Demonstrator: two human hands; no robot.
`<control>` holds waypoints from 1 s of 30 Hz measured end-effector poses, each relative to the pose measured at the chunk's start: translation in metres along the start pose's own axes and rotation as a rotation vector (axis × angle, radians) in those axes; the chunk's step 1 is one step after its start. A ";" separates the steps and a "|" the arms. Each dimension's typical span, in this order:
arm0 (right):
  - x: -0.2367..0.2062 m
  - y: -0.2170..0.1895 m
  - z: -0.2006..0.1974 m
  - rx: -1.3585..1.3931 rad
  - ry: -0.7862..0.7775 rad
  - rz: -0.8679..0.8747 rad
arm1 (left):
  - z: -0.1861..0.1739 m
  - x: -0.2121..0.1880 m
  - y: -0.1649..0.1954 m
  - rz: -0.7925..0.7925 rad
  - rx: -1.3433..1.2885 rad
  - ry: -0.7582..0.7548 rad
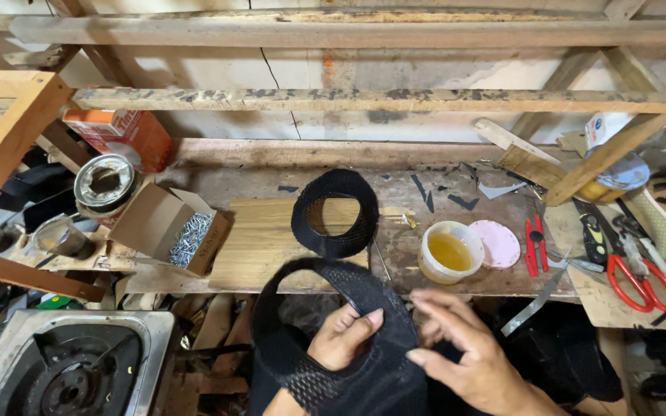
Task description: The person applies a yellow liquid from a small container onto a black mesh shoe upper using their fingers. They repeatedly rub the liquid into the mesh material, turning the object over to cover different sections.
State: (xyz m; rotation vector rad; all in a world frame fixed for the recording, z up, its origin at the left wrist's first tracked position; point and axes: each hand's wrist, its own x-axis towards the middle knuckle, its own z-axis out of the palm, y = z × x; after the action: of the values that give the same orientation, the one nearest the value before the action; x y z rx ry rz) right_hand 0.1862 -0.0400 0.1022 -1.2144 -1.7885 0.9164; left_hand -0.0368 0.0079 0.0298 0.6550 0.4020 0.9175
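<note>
Both hands low and close: left [341,339] pinching, right [468,350] fingers spread.

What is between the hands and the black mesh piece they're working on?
Nothing visible. The left hand grips the black mesh piece directly, thumb on top, and the right hand touches its edge with its fingertips. The other mesh loop sits apart on the workbench.
</note>
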 end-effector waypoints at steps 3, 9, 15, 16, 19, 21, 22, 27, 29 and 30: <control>0.007 0.003 -0.006 -0.144 -0.077 0.183 | -0.020 -0.002 -0.004 -0.128 0.368 -0.103; 0.071 0.023 -0.053 -0.849 0.128 -0.114 | -0.047 0.003 -0.010 -0.141 0.184 -0.197; 0.080 0.048 -0.070 -0.832 0.099 -0.092 | -0.031 -0.006 0.005 -0.312 -0.106 0.057; 0.075 0.050 -0.070 -0.776 0.189 -0.160 | -0.030 -0.007 0.009 -0.289 -0.127 0.036; 0.051 0.048 -0.063 -0.539 0.174 -0.013 | -0.028 -0.008 0.018 -0.266 -0.170 -0.007; 0.025 0.036 -0.053 -0.403 0.118 -0.125 | -0.028 -0.004 0.021 -0.273 -0.169 -0.025; 0.012 0.028 -0.044 -0.334 0.090 -0.177 | -0.027 -0.003 0.021 -0.274 -0.160 -0.046; -0.007 0.006 -0.006 -0.381 0.018 -0.466 | -0.015 -0.003 0.020 -0.296 -0.103 -0.112; -0.003 0.004 -0.001 -0.414 0.041 -0.489 | -0.007 0.000 0.017 -0.266 -0.061 -0.185; 0.001 0.005 -0.002 -0.406 0.058 -0.474 | -0.004 0.001 0.016 -0.252 -0.039 -0.222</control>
State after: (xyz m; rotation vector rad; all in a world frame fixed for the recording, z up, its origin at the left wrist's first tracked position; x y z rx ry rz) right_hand 0.1891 -0.0376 0.0991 -0.9658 -2.1498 0.2519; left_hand -0.0482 0.0172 0.0375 0.6461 0.2602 0.6053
